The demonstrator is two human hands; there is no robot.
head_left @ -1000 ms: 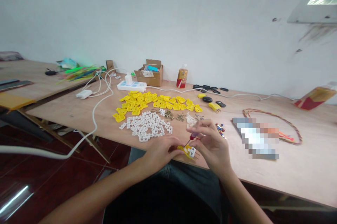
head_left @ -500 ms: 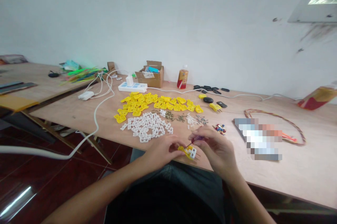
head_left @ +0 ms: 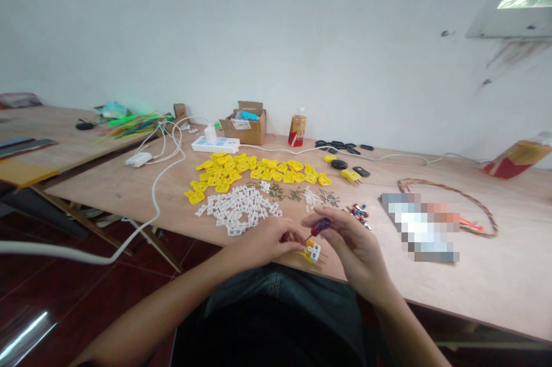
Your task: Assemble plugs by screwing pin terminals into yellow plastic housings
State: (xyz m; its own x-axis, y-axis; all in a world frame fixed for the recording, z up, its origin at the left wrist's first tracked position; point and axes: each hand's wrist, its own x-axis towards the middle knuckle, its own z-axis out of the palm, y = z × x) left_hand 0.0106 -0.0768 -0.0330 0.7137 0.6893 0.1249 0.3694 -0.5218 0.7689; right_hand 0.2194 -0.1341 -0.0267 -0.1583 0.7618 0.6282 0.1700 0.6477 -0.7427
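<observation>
My left hand (head_left: 264,240) pinches a small yellow plug part with a white insert (head_left: 311,252) at the near edge of the wooden table (head_left: 129,188). My right hand (head_left: 356,246) grips a small screwdriver with a red-purple handle (head_left: 319,227), its tip pointing down at the plug part. Just beyond my hands lie a heap of white plastic inserts (head_left: 239,209), a spread of yellow plug shells (head_left: 254,170) and little piles of screws and metal pins (head_left: 302,194).
A white power strip (head_left: 215,144), a cardboard box (head_left: 245,125) and a bottle (head_left: 297,126) stand at the back. Black parts (head_left: 342,145), an assembled yellow plug (head_left: 351,175), a coiled braided cable (head_left: 448,203) and a blurred-out flat object (head_left: 420,226) lie to the right. A white cable (head_left: 153,194) hangs off the left edge.
My right hand has turned and lowered slightly, bringing the screwdriver handle up into view. The plug part stays pinched in my left hand. The view has shifted a little.
</observation>
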